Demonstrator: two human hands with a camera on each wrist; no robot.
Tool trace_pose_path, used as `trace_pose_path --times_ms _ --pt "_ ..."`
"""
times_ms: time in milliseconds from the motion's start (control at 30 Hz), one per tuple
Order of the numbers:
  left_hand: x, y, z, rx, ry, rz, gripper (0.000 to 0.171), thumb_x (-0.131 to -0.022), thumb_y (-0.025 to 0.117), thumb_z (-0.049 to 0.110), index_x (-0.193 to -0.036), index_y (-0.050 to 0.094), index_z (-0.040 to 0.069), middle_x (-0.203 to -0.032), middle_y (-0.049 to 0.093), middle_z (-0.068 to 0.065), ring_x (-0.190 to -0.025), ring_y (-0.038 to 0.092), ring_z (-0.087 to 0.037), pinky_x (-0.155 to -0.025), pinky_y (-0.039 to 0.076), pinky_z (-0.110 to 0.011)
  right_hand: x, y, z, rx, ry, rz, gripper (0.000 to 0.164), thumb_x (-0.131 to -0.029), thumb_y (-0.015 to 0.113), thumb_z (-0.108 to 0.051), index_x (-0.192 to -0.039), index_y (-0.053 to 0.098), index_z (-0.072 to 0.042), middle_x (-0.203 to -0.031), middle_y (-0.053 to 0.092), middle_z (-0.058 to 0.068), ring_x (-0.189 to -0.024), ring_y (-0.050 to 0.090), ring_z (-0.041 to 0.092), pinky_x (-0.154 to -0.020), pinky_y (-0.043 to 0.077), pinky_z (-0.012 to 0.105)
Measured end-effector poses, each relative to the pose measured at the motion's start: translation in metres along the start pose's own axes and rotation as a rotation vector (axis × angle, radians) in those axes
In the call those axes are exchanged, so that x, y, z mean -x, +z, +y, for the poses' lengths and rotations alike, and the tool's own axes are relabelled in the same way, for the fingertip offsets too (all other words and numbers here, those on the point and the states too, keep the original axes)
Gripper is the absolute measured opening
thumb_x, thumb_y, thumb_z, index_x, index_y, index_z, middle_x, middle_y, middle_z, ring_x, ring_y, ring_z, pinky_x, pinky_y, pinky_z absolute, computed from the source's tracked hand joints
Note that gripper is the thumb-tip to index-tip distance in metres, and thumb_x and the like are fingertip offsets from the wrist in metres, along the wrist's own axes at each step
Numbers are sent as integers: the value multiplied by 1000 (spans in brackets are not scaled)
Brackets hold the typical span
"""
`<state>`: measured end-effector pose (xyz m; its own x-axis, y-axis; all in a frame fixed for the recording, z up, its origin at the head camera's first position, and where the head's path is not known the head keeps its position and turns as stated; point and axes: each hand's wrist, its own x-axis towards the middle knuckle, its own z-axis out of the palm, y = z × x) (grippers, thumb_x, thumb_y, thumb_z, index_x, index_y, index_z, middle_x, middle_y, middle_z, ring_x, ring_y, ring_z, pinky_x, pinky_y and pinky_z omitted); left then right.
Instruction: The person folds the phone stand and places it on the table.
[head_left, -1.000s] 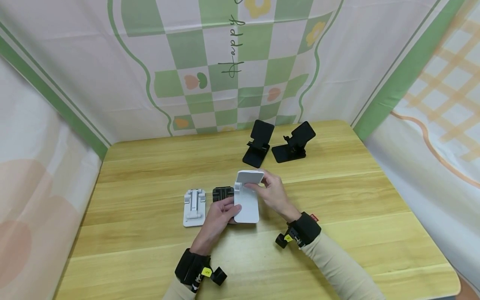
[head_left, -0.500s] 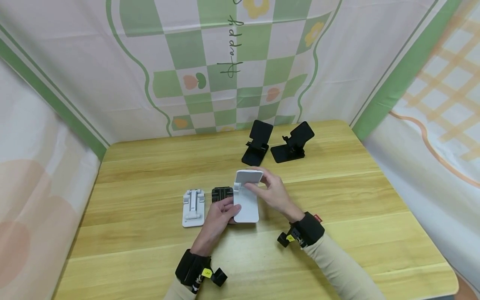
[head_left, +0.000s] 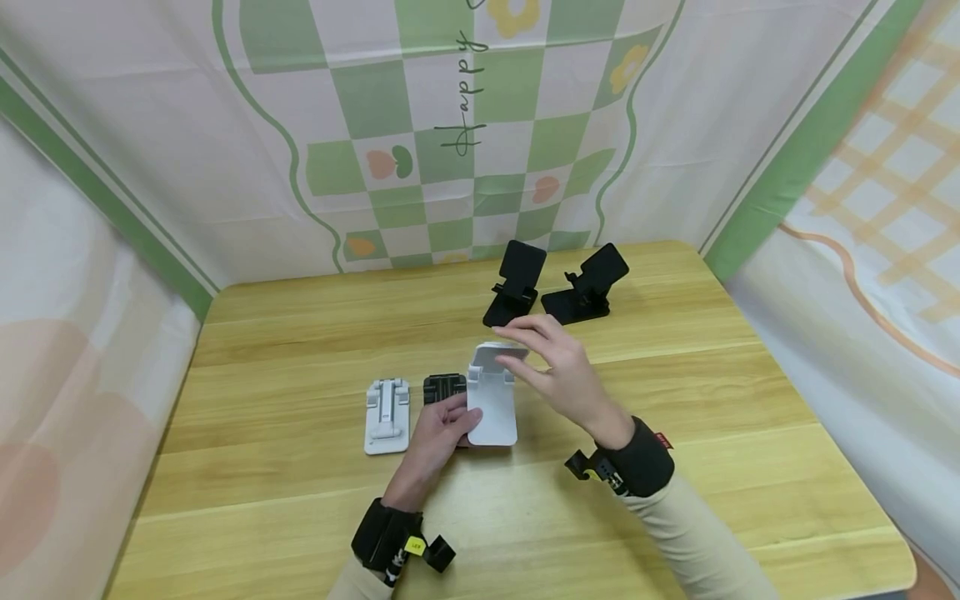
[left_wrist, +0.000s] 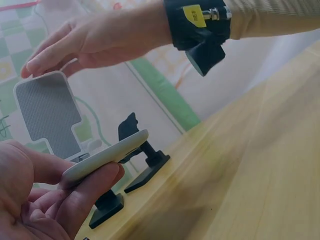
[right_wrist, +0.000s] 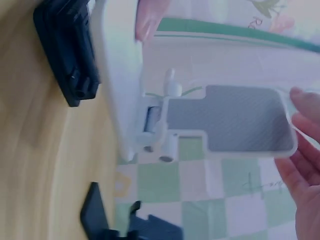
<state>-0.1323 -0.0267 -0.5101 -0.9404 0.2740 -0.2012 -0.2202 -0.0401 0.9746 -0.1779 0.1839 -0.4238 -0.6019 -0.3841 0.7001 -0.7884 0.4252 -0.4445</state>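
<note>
A white phone stand (head_left: 492, 408), its grey-padded plate (right_wrist: 245, 120) swung up from the base, is held above the table. My left hand (head_left: 437, 431) pinches the base at its left edge, thumb on one face and fingers under the other. At the plate's far end is my right hand (head_left: 562, 372), thumb and fingers apart and fairly straight; whether the fingertips touch the plate's edge I cannot tell. Left of the hands lies a folded white phone stand (head_left: 387, 417). A folded black phone stand (head_left: 445, 387) is partly hidden behind my left hand.
Two unfolded black phone stands stand toward the back of the wooden table (head_left: 285, 333): one on the left (head_left: 517, 279), one on the right (head_left: 588, 287). A patterned cloth (head_left: 442, 192) hangs behind the table's far edge.
My right hand has loosened from the white stand's plate and moved slightly up and right, its fingers spreading. The left hand and the stand's base have stayed in place.
</note>
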Motion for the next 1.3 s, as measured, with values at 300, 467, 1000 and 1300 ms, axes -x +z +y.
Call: trace_pose_path --times_ms 300,467,1000,1300 --pt "0 0 0 12 3 -8 48 -104 61 13 -146 50 -9 -125 70 -25 -109 72 -32 -81 62 -31 -6 2 -14 136 -84 -23 26 -80 83 6 -105 77 2 -100 69 11 -88 63 22 -69 55 29" --pt "0 1 -2 5 -1 3 49 -103 61 13 -146 51 -8 -125 70 -25 -110 72 -32 -81 61 -31 -5 0 -19 195 -83 -66 22 -83 81 5 -104 77 1 -99 67 8 -88 60 20 -69 54 27" --pt "-4 -1 4 9 -6 103 48 -101 64 15 -142 55 -8 -120 73 -23 -102 74 -24 -68 56 -24 5 12 -35 378 -186 -135 18 -84 81 -2 -100 72 -1 -91 63 7 -82 63 19 -67 58 28" --pt "-3 -3 2 17 -3 131 46 -100 65 13 -140 58 -8 -117 74 -24 -96 74 -20 -67 57 -22 14 20 -37 393 -249 -130 9 -96 69 -8 -100 72 -1 -88 61 6 -76 60 17 -62 54 25"
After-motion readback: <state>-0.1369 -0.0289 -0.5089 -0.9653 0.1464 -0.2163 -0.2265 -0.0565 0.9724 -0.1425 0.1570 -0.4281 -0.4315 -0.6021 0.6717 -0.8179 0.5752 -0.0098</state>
